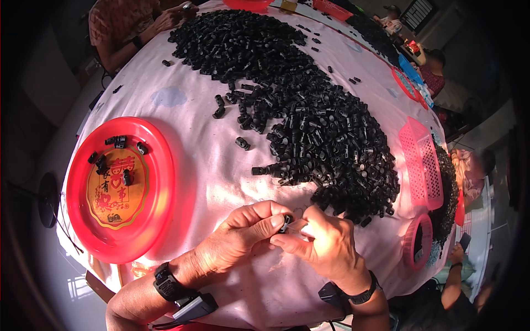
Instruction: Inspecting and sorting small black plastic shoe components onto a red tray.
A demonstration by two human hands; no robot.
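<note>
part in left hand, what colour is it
The part is mainly black, best seen in the head view.

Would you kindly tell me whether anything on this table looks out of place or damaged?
One small black piece lies alone near the table's upper-left edge, well away from the large black pile, so it looks like a stray. No damage is evident, though the pieces are too small to judge closely.

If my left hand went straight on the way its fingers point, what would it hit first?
Your left hand, pinching a small black part, would probably meet your right hand first; depth between them is hard to judge.
</note>
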